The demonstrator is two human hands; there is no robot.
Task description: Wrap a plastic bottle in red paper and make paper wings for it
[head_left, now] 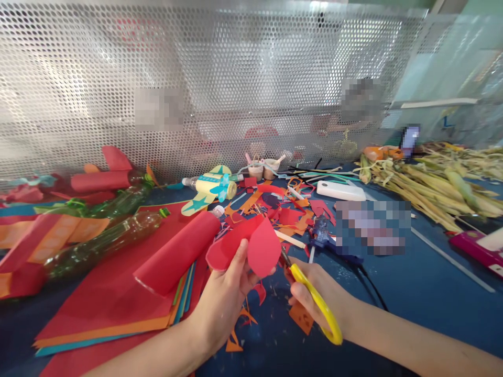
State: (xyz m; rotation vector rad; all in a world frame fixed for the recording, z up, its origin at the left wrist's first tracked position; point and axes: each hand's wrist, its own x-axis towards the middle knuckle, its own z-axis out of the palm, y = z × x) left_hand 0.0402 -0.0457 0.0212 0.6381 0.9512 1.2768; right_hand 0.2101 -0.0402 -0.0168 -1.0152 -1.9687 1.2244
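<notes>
My left hand (228, 293) pinches a cut piece of red craft foam (265, 248) with rounded, petal-like lobes. In my right hand (320, 293) is a pair of yellow-handled scissors (314, 298), with the blades beside the right edge of the foam. Part of the blades is hidden, so I cannot tell whether they touch it. Left of the foam lies a bottle wrapped in red (181, 251), resting on stacked coloured sheets (106, 283). Red and orange scraps (291, 217) are scattered behind my hands.
Green plastic bottles (106, 241) lie at the left. A yellow bottle rocket with blue stars (214, 188) is farther back, near two small cups (271, 168). A blue glue gun (324, 235), a white case (341, 190) and dry husks (436, 183) are at the right. A perforated metal screen (236, 78) bounds the back.
</notes>
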